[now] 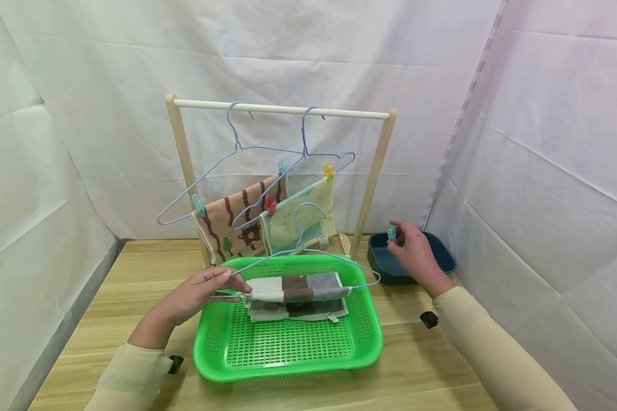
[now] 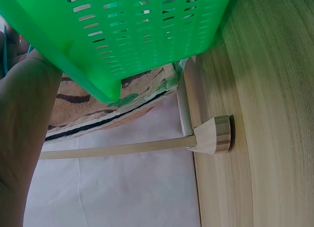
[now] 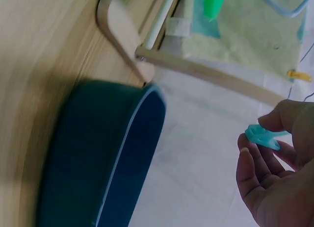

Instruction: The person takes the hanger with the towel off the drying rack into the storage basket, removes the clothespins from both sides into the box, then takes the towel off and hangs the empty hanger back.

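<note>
My left hand (image 1: 205, 291) grips the left end of a blue wire clothes hanger (image 1: 299, 249), beside the corner of a towel (image 1: 295, 289) with white, brown and grey blocks. That towel is folded over the hanger's bottom bar, above the green perforated basket (image 1: 288, 374). Over at the right, my right hand (image 1: 413, 251) pinches a teal clothespin (image 3: 264, 136) between thumb and fingers, above the dark blue basin (image 1: 380, 268). In the left wrist view the basket (image 2: 142, 36) hides most of what the left fingers do.
Behind the basket stands a wooden drying rack (image 1: 283, 108). Two blue hangers on its bar carry a brown-striped towel (image 1: 236, 220) and a pale green towel (image 1: 303, 214), pinned with teal, red and yellow clothespins. White cloth walls (image 1: 545, 171) surround the wooden table (image 1: 406, 354).
</note>
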{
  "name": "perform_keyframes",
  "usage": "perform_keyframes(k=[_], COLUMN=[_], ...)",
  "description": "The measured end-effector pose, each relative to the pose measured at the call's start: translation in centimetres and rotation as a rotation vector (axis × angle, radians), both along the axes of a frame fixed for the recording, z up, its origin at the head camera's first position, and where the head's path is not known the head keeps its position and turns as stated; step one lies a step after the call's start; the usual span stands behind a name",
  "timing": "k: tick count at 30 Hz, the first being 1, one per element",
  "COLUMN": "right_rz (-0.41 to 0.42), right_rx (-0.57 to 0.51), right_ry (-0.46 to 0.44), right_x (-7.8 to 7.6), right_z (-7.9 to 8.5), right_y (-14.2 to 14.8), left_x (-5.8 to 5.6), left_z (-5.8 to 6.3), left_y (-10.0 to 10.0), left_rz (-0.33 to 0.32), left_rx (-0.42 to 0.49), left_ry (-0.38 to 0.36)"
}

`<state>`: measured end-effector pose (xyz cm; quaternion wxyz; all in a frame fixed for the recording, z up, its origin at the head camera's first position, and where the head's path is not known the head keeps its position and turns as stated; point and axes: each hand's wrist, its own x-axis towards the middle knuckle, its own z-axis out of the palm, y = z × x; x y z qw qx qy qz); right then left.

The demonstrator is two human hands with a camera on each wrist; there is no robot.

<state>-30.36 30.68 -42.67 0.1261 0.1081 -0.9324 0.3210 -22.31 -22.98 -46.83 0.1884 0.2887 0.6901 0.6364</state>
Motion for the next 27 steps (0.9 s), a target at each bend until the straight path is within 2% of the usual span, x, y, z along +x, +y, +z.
perform_keyframes(k=[6,14,21,27], right_rz=[0.032,0.073,0.201,0.263], right_rx=[0.041,0.139,0.357,0.520], right_ry=[-0.069,-0.108,-0.127,-0.134], right_x=[-2.1,-4.4,-6.7,-8.4], right_z=[-0.7,-1.5,-1.7,-2.0], right_y=[1.0,1.9,2.5,2.6], left_x=[0.0,-0.1,-0.2,0.0], left_z=[0.1,0.2,0.5,0.5], left_y=[0.0,0.1,0.2,0.2], left_rz=[0.003,0.007,0.009,0.018], left_rx=[0.001,0.000,-0.006,-0.025], left_ry=[-0.007,-0.017,-0.013,-0.022])
